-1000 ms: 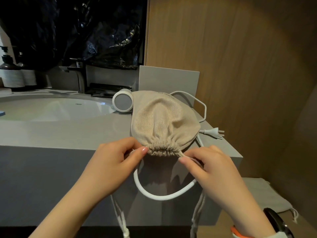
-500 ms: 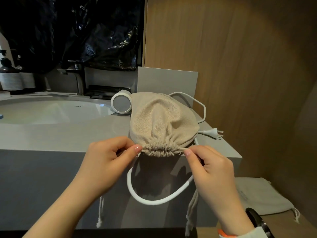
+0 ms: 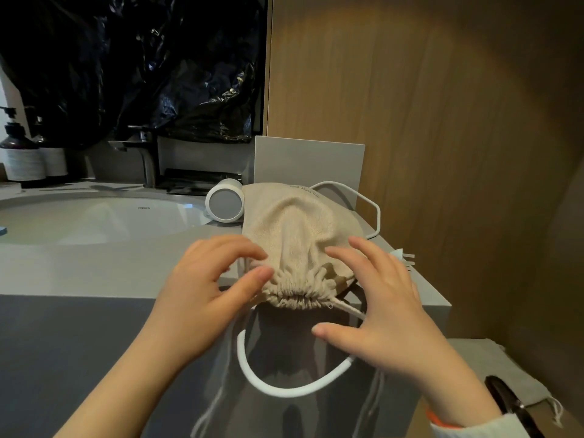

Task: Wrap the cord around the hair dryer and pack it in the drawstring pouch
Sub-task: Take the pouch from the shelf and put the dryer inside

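The left hand (image 3: 208,298) hovers with its fingers spread and loose, gripping nothing; its thumb tip sits just beside the gathered mouth of the drawstring pouch (image 3: 300,238), close enough that I cannot tell whether it touches the cloth. The right hand (image 3: 382,314) mirrors it on the other side, palm down and fingers splayed, also holding nothing, its fingertips near the pouch's right flank. A thin drawstring (image 3: 347,308) runs from the puckered opening toward that hand and passes under it.

Between the two hands the beige pouch lies on the grey counter (image 3: 94,267), its cinched mouth right at the front edge. The hair dryer (image 3: 225,204) is inside it for the most part: only the round white end pokes out at the pouch's back left. The cord (image 3: 284,387) is not wrapped; one white loop hangs below the counter edge in front of the cabinet face, another arcs out behind the pouch on the right, and the plug (image 3: 406,260) lies on the counter past the right hand's fingers.

Further left is the white sink (image 3: 94,216) with a tap (image 3: 145,159) behind it and dark bottles (image 3: 22,156) at the far edge. A second grey pouch (image 3: 493,371) lies low at right.
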{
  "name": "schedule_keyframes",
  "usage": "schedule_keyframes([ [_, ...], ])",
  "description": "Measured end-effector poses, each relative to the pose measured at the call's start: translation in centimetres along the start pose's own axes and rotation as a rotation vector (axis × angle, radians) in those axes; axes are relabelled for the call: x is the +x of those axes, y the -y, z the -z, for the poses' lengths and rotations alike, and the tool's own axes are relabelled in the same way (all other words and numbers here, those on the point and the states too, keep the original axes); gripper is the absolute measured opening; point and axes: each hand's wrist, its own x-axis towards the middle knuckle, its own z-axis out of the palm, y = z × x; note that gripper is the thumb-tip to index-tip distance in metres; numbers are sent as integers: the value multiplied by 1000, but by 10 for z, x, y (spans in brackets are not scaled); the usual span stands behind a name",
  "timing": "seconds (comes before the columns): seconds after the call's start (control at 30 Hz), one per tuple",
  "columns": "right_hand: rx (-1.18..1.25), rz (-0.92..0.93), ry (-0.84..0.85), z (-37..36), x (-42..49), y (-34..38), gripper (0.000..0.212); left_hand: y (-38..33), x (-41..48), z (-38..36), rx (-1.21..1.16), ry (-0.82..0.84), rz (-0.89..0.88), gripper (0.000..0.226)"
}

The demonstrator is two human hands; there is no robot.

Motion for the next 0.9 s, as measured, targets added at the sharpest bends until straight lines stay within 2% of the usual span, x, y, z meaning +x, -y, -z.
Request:
schedule_keyframes([
  [0.07, 122, 1, 91, 12, 11, -2, 69, 5, 14, -9, -133, -48, 164, 25],
  [0.1, 278, -13, 102, 18, 18, 0, 65, 6, 23, -14, -212, -75, 261, 27],
  [0.17, 584, -71, 39, 22, 35, 0, 53, 7, 43, -24, -338, -98, 427, 26],
  [0.2, 619, -113, -34, 20, 46, -3, 47, 8, 52, -29, -378, -82, 511, 26],
  [0.27, 551, -207, -121, 15, 69, -9, 48, 10, 70, -40, -414, -11, 662, 34],
  [0.33, 553, -280, -113, 10, 87, -10, 52, 13, 83, -50, -418, 36, 741, 41],
  [0.43, 525, -316, -99, 2, 108, -10, 60, 19, 97, -60, -489, 43, 793, 45],
  [0.53, 491, -326, -128, -7, 115, -10, 74, 22, 100, -69, -484, 42, 794, 70],
  [0.6, 467, -303, -147, -14, 118, -14, 71, 21, 101, -73, -457, 37, 799, 76],
  [0.67, 485, -281, -154, -18, 119, -16, 73, 17, 102, -75, -435, 16, 811, 64],
  [0.8, 580, -245, -169, -15, 114, -14, 78, 9, 101, -73, -539, -18, 811, 14],
  [0.9, 633, -205, -228, -4, 104, -8, 60, 4, 97, -69, -594, -59, 777, 10],
])
